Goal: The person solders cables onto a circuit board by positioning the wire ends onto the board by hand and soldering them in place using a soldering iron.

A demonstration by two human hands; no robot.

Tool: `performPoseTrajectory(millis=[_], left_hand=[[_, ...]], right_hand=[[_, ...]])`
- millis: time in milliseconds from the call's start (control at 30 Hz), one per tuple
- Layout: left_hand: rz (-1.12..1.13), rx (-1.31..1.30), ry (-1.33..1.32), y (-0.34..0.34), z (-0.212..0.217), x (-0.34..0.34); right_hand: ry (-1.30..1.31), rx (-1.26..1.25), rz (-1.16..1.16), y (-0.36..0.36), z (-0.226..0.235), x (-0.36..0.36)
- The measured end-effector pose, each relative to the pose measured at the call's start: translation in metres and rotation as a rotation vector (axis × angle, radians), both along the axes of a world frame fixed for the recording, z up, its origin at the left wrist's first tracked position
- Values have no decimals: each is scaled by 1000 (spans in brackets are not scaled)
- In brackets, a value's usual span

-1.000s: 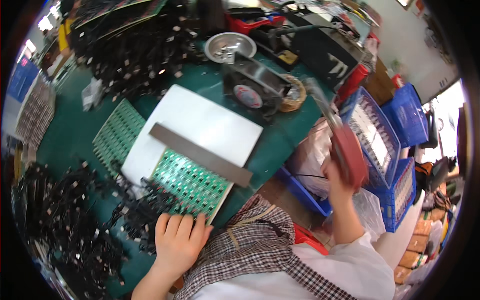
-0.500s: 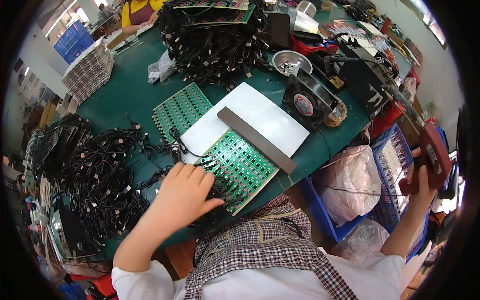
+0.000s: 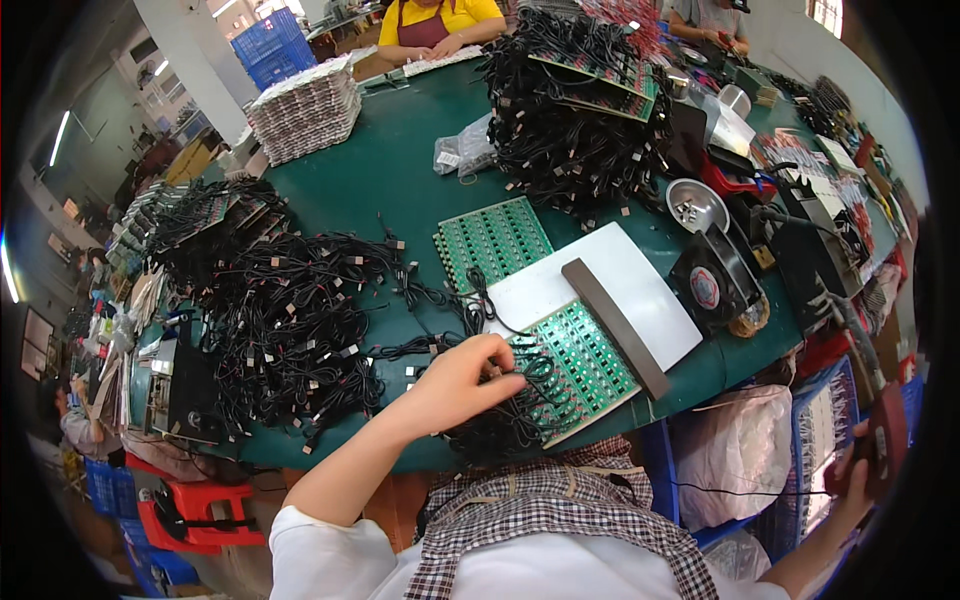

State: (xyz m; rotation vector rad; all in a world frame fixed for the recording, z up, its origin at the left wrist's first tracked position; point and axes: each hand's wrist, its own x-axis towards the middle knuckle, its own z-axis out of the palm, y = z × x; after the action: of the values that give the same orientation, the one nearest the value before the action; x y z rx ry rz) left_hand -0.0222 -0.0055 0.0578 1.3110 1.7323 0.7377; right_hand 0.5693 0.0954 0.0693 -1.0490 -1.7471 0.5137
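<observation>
In front of me a green circuit board panel (image 3: 580, 362) lies partly on a white board (image 3: 650, 290), with thin black cables (image 3: 540, 385) along its left side. A dark flat bar (image 3: 615, 330) rests across the panel's right edge. My left hand (image 3: 465, 385) is at the panel's left side, fingers curled round some of the cables; its palm hides part of the grip. Off to the right, my right hand (image 3: 853, 490) is closed round a dark red pistol-shaped tool (image 3: 882, 445), away from the panel. More green panels (image 3: 495, 240) are stacked behind the white board.
Bundles of black cables (image 3: 290, 330) lie at left, and a tall cable pile (image 3: 570, 140) stands at the back. A small fan (image 3: 710, 280) and metal bowl (image 3: 697, 205) sit at right. Blue crates (image 3: 825, 430) stand beside the table. A person in yellow (image 3: 440, 30) sits opposite.
The view has swung left, so the table appears farther right. My left hand's fingers have curled in more at the cables. My right hand still holds the red tool, now nearer the picture's rim.
</observation>
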Motion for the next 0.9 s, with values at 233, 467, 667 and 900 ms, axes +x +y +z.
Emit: performPoseTrajectory(millis=[233, 467, 667, 900], left_hand=[[-595, 276, 821, -5, 25, 18], [-635, -73, 222, -38, 48, -29], [-64, 362, 825, 45, -17, -80], [56, 558, 617, 57, -50, -96]], right_hand=[[155, -87, 30, -9, 33, -183], [326, -179, 79, -7, -8, -185], [572, -525, 361, 2, -36, -258], [668, -657, 413, -5, -59, -274]])
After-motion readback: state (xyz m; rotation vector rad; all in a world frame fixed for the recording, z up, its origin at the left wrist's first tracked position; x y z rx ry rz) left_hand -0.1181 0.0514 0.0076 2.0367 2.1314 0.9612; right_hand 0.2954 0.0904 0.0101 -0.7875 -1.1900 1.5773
